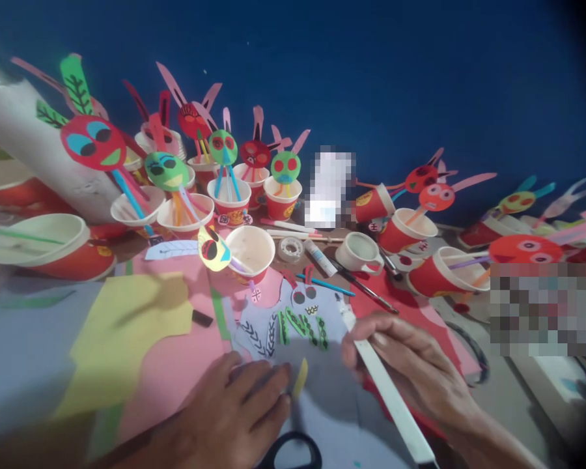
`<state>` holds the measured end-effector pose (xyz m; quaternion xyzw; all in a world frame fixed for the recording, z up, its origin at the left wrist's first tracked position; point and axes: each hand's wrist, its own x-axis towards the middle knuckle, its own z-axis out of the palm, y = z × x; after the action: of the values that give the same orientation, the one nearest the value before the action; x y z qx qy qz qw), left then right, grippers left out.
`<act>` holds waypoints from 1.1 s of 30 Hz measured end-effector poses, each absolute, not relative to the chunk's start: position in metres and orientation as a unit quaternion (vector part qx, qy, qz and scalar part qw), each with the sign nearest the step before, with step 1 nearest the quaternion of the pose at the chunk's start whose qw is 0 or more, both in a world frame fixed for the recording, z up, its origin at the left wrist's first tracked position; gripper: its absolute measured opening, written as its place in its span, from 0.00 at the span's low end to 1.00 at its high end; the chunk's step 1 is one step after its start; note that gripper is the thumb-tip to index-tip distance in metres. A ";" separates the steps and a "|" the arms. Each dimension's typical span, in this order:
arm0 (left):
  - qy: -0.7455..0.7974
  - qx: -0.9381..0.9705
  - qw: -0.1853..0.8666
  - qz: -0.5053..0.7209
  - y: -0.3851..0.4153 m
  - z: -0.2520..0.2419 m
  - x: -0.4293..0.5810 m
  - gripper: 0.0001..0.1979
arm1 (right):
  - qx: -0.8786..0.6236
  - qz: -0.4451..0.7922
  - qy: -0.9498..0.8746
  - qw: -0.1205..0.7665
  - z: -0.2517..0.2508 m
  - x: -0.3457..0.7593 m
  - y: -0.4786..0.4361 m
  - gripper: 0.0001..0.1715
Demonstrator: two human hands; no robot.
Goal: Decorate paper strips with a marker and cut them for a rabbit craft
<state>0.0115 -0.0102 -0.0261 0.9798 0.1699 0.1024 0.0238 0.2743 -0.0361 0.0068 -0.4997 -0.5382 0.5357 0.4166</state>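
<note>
The left hand (229,410) rests on blue paper (293,326) with fingers a bit apart, while the right hand (410,365) has its fingers clamped on a white strip (393,391).

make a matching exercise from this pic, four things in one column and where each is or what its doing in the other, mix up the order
Things
1. left hand
2. right hand
3. black-handled scissors
4. roll of clear tape

Places and states
a. gripping a long white strip
b. at the bottom edge of the view
c. resting on pale blue cut paper
d. lying beside a white tube

Pairs: 1-c, 2-a, 3-b, 4-d
</note>
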 end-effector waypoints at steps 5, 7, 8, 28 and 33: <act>0.195 0.969 0.014 0.151 -0.011 -0.034 0.014 0.12 | -0.574 0.425 -0.592 0.373 0.002 0.264 -0.040 0.10; 0.197 0.968 0.015 0.152 -0.011 -0.030 0.014 0.13 | -0.628 0.343 -0.622 0.317 -0.002 0.259 -0.039 0.08; 0.192 0.971 0.021 0.144 -0.010 -0.028 0.014 0.15 | -0.642 0.317 -0.634 0.292 -0.006 0.257 -0.038 0.07; 0.203 0.973 0.086 0.061 -0.009 -0.013 0.012 0.22 | -0.465 0.157 -0.838 0.238 -0.034 0.242 -0.024 0.10; 0.185 0.978 0.086 0.048 -0.007 -0.013 0.014 0.22 | -0.439 0.097 -0.862 0.233 -0.035 0.242 -0.021 0.11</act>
<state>0.0138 -0.0073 -0.0131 0.9777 0.1853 0.0480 0.0860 0.2418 -0.0211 -0.0354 -0.4393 -0.8620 0.0974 0.2332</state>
